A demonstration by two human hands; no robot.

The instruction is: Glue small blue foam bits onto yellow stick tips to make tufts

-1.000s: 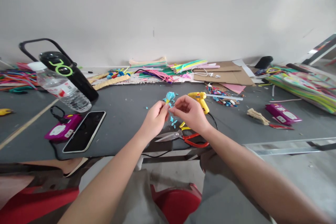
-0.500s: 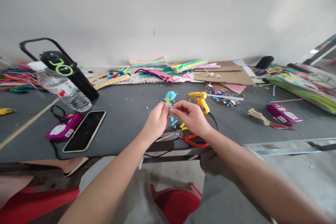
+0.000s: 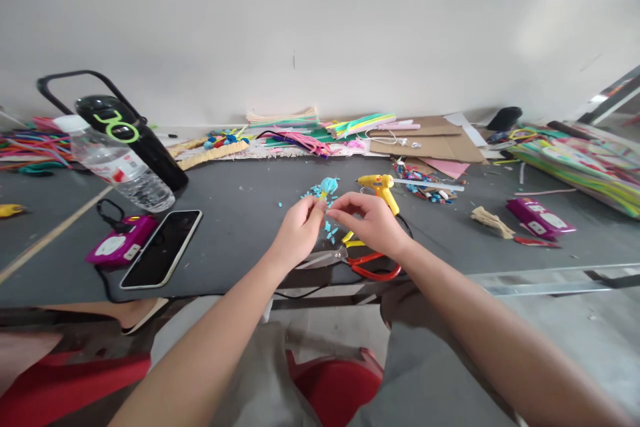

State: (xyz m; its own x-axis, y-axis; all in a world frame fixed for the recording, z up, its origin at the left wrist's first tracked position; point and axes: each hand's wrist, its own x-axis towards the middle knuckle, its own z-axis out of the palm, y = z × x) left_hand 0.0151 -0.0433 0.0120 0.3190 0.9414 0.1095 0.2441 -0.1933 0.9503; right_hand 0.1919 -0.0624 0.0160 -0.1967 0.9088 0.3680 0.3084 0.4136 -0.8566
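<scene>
A small light-blue craft flower on a yellow stem points away from me. My left hand is closed, pinching the stem between thumb and fingers. Close beside it, my right hand also makes a pinch below the flower, near the stem's lower end. What its fingertips hold is too small to make out. Loose blue scraps lie on the table under and around the flower. Just below my hands are red-handled scissors with open blades. A yellow glue gun with a glue stick lies beyond my right hand.
On the left stand a water bottle, a black flask, a phone and a purple box with a cable. Pipe cleaners and cardboard line the back partition. Another purple box is at right.
The blue flower has tipped slightly to the right and looks more closed, with more blue scraps visible around it. My hands have shifted only slightly, still pinching.
</scene>
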